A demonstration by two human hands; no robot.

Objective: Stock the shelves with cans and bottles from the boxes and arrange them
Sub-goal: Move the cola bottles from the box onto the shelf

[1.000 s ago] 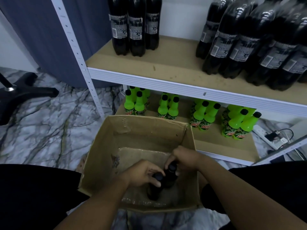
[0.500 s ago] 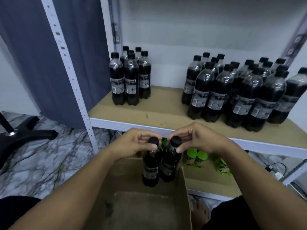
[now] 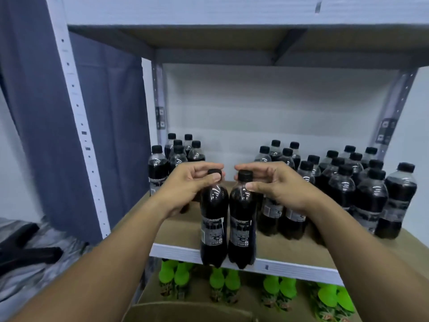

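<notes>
Two dark bottles are held side by side at the centre of the frame, in front of the middle shelf's white edge. The left bottle is pinched at its cap by the left hand; the right bottle is pinched at its cap by the right hand. The two bottles appear to touch, though blur makes this uncertain. A small group of dark bottles is seen behind the left hand, a larger group at right. Green bottles are ranged on the shelf below, and a cardboard box is partly seen at the bottom edge.
</notes>
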